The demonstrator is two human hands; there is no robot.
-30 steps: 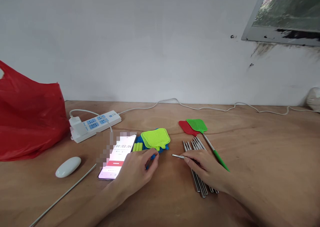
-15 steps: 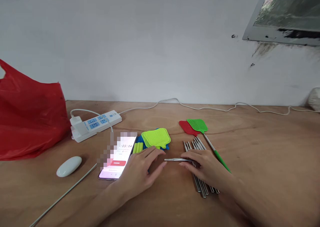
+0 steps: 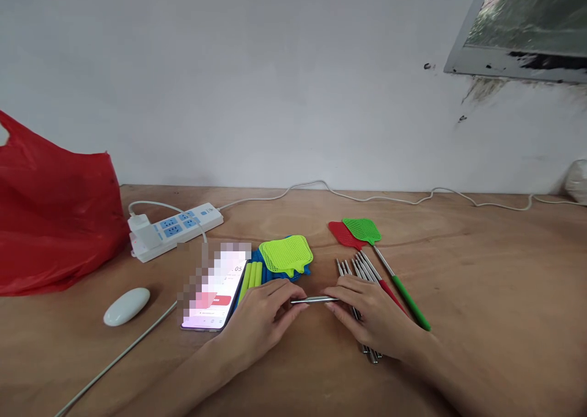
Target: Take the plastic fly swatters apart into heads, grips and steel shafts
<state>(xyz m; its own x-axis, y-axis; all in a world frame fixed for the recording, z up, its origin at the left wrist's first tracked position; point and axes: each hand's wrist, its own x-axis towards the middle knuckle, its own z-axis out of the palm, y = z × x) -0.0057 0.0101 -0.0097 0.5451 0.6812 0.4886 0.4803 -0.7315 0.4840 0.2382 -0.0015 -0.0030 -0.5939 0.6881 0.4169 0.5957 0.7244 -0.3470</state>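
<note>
Slim silver metal rod [image 3: 314,299]: smooth, polished. Right of rod: bright-green swatter head [image 3: 362,229], matt perforated plastic. Left of rod: white oval plastic object [image 3: 126,306], glossy; red bag [image 3: 55,221], thin creased plastic. Beneath: brown wooden tabletop [image 3: 495,270].

Looked like a basic indoor workspace, couldn't tell home or workshop: wooden surface [image 3: 495,270] against a scuffed white wall [image 3: 293,87], power strip [image 3: 208,216], fly-swatter heads [image 3: 287,253].

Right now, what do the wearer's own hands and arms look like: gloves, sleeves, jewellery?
Bare, ungloved left hand and bare, ungloved right hand; no rings or markings discernible. The left forearm and right forearm show no sleeve, watch or bracelet. Upper arms: out of view.
</note>
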